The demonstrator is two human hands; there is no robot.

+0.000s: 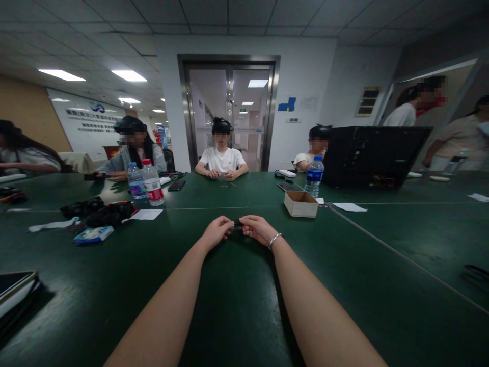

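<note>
My left hand and my right hand meet just above the green table, in front of me. Between their fingertips is a small black object with a bright, metallic-looking bit at its left end. It is too small to name. The right fingers cover much of it, while the left thumb and forefinger pinch the bright end. Both hands are closed, and a silver bracelet circles my right wrist. Beyond my right hand stands an open cardboard box.
Two water bottles, black straps and a blue packet sit to the left. Another bottle and a large black monitor stand to the right. A person sits opposite; others are around the table.
</note>
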